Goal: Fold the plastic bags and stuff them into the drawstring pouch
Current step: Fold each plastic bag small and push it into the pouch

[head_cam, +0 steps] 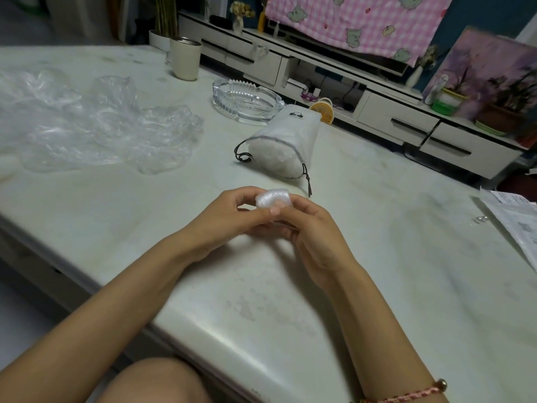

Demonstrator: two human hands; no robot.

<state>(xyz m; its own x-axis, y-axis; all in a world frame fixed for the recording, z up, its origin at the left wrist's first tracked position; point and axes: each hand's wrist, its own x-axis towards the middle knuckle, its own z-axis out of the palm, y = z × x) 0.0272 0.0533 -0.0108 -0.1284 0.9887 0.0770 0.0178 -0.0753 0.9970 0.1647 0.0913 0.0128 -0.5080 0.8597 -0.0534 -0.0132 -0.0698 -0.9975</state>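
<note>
A small, tightly folded clear plastic bag (272, 199) is pinched between both hands above the table's middle. My left hand (232, 219) holds it from the left with thumb and curled fingers. My right hand (313, 237) holds it from the right and below. Just beyond them lies the white drawstring pouch (283, 141) on its side, its dark-corded mouth open toward me and packed with folded bags. A loose heap of crumpled clear plastic bags (96, 126) spreads over the table's left part.
A glass ashtray (245, 98) stands behind the pouch, and a cream tumbler (185, 58) sits farther back. Printed papers (517, 225) lie at the right edge. The pale table (377, 257) ends near my knee. A low TV cabinet (377, 112) runs behind.
</note>
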